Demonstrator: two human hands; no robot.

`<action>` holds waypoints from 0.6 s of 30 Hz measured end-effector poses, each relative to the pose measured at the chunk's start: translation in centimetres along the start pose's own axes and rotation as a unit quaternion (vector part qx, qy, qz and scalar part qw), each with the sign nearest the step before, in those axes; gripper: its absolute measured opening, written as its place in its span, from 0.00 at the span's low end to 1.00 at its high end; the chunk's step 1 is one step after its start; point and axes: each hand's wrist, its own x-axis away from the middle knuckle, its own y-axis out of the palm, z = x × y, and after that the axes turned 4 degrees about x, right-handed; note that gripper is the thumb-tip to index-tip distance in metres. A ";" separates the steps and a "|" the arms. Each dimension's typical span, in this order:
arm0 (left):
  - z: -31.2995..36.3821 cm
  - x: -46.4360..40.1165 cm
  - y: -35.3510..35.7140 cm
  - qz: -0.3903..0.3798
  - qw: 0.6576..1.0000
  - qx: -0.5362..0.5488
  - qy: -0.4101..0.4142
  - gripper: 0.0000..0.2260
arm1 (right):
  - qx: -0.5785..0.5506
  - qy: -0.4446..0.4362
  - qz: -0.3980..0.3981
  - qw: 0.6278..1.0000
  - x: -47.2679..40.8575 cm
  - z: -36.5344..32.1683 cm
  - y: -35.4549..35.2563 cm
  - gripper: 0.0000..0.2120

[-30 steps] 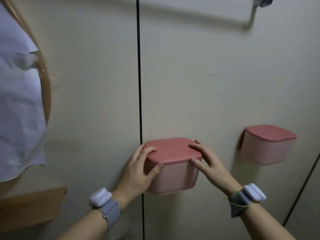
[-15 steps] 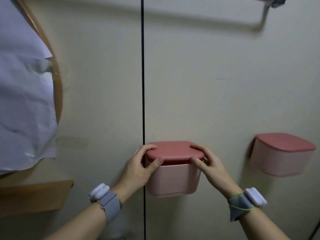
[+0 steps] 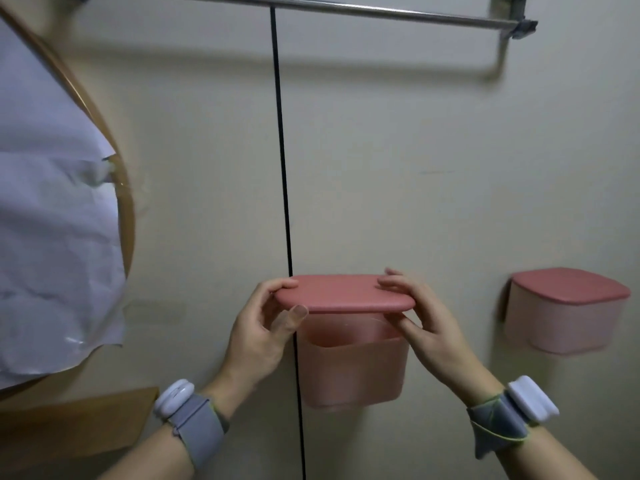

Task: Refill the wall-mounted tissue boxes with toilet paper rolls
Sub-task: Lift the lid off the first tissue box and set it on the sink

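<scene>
A pale pink tissue box (image 3: 351,372) hangs on the wall at lower centre. Its darker pink lid (image 3: 341,294) is raised a little above the box rim, leaving a gap. My left hand (image 3: 261,336) pinches the lid's left end, fingers on top and thumb underneath. My right hand (image 3: 426,323) pinches the lid's right end the same way. A second pink tissue box (image 3: 562,320) with its lid on hangs on the wall to the right. No toilet paper roll is in view.
A metal towel rail (image 3: 346,8) runs along the top of the wall. A round wood-framed mirror covered with white paper (image 3: 52,216) fills the left side, with a wooden shelf (image 3: 76,424) below it. A black vertical seam (image 3: 284,202) splits the wall.
Both hands have lifted the lid up off the middle box, which was closed a second ago. The view has tilted upward, bringing the towel rail into sight.
</scene>
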 end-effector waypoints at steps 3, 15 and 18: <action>0.9 0.7 -1.4 -0.011 1.000 0.014 -0.005 0.31 | 0.054 -0.018 0.003 0.998 -0.1 -1.6 1.0 0.28; 4.5 5.2 -12.5 -0.192 0.885 -0.378 0.194 0.16 | 0.197 -0.104 -0.108 0.969 -1.0 -11.9 11.3 0.07; 3.7 7.6 -14.6 -0.180 0.872 -0.412 0.195 0.17 | 0.198 -0.095 -0.140 0.966 0.6 -13.6 15.1 0.06</action>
